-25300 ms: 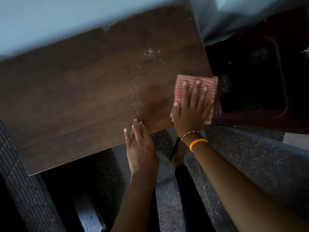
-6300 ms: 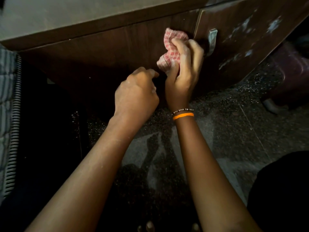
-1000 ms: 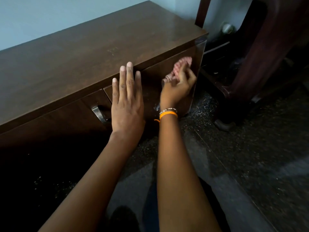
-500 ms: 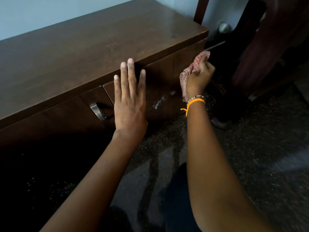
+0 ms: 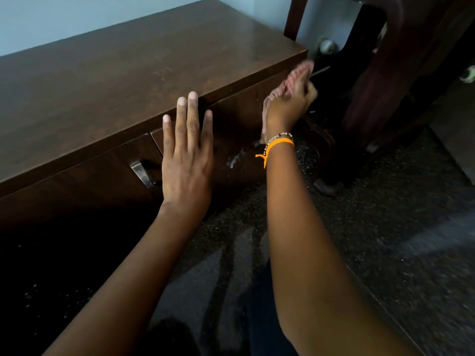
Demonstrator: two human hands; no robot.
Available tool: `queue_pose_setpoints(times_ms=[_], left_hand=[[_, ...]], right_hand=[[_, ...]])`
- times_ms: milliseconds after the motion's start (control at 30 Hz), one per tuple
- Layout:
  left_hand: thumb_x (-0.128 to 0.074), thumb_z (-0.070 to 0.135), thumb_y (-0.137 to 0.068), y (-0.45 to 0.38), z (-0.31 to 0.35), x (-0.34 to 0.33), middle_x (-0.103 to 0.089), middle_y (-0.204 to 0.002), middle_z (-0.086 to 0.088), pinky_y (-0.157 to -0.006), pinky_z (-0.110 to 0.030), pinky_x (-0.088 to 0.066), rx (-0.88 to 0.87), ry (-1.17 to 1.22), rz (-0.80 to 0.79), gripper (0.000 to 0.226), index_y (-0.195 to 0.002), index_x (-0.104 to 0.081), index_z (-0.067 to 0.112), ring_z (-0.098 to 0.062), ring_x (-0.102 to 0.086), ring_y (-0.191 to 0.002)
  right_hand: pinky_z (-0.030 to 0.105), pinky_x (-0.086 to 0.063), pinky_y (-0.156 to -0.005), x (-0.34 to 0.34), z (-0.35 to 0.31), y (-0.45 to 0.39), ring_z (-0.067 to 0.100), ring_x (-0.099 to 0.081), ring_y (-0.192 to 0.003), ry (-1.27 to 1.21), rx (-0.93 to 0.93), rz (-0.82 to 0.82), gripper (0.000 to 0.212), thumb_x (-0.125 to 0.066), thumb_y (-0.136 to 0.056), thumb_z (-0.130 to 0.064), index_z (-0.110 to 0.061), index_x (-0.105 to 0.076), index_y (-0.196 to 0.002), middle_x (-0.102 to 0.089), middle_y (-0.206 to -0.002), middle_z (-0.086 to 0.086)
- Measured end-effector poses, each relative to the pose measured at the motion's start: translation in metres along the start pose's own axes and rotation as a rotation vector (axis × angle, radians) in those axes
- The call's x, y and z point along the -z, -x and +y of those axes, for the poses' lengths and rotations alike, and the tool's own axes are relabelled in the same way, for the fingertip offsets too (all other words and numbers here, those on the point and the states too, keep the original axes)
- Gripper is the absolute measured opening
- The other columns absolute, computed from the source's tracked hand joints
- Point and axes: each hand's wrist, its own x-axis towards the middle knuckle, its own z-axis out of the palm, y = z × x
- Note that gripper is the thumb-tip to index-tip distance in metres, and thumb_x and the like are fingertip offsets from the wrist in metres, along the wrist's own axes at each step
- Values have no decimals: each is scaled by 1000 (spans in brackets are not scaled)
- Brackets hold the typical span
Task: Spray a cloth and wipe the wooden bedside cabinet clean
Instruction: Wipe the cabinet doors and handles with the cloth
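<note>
Right hand [image 5: 291,104] has its grip closed round the pink cloth [image 5: 288,84], up at the cabinet [image 5: 133,73] front's right corner, blurred. Left hand [image 5: 186,160] is flat, fingers straight, against the door beside the handle [image 5: 141,170]. White smear [image 5: 236,159] below.

Dim, bluish light; deep shadow lower left; motion blur on the right hand [image 5: 290,104]; wide-angle bending.

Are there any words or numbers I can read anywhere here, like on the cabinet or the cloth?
None: no words, numbers or signs show.
The wooden cabinet is plain wood.
The cloth in the right hand is blurred and shows only a checked pattern.
The orange wristband bears no print.
</note>
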Motion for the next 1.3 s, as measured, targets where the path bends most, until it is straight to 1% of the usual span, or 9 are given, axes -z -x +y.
queue_pose_setpoints(times_ms=[100,167,233,433,567,800,933,1100,1300], left_hand=[[-43,1,-83,13,-12,3,1,-155,-24,-112,-49,7,-60,35,-83,71,-147,-12,3,-37,2,-143],[-53,2,-78,27,-20,1,-7,-155,-23,-113,-50,7,-112,50,-106,76,-146,-20,3,-38,-3,-143],[-63,3,-71,42,-31,-3,-23,-151,-22,-113,-50,3,-135,49,-99,78,-143,-31,6,-40,-13,-139],[-70,10,-61,65,-40,-4,-38,-122,-13,-88,-45,-20,-28,74,-156,86,-140,-37,15,-34,-29,-106],[-73,16,-60,74,-32,-7,-46,-121,-15,-85,-48,-35,97,150,-229,87,-140,-37,16,-31,-27,-103],[-69,17,-65,80,-34,-12,-44,-126,-13,-86,-47,-36,154,213,-320,87,-143,-31,20,-32,-30,-108],[-65,17,-73,80,-36,-10,-36,-135,-14,-92,-48,-32,151,235,-373,85,-146,-22,23,-36,-35,-118],[-63,17,-75,79,-39,-12,-32,-138,-13,-93,-47,-31,165,241,-383,85,-147,-18,24,-36,-33,-119],[-61,18,-78,80,-37,-14,-30,-139,-13,-94,-46,-31,135,237,-392,82,-147,-18,24,-35,-32,-121]], right_hand=[[2,-42,-53,9,11,15,9,-52,-72,-102,-308,-133,27,-42,-99,-11,9,-44,-118,-53,-116,17],[-3,-37,-58,12,8,33,12,-52,-76,-61,-263,-139,28,-44,-94,4,11,-49,-120,-48,-115,18],[-3,-34,-70,12,4,54,25,-57,-92,-283,-245,-152,35,-49,-82,14,12,-57,-117,-53,-114,22],[4,-37,-90,11,2,137,24,-58,-97,-353,103,-269,30,-56,-63,18,3,-65,-87,-59,-99,17],[36,-46,-91,11,12,151,29,-57,-97,-287,284,-357,38,-49,-61,14,-3,-66,-91,-59,-102,14],[0,-24,-86,8,31,164,30,-56,-94,-80,351,-437,45,-55,-63,12,-14,-68,-97,-62,-110,5],[7,-28,-77,14,43,159,28,-54,-95,32,474,-514,42,-64,-69,7,-16,-67,-104,-61,-115,3],[16,-33,-87,15,33,152,27,-53,-97,-65,451,-489,50,-44,-61,11,-13,-68,-98,-61,-111,7],[2,-30,-81,19,43,148,27,-50,-99,35,538,-574,51,-45,-66,13,-14,-66,-104,-58,-116,6]])
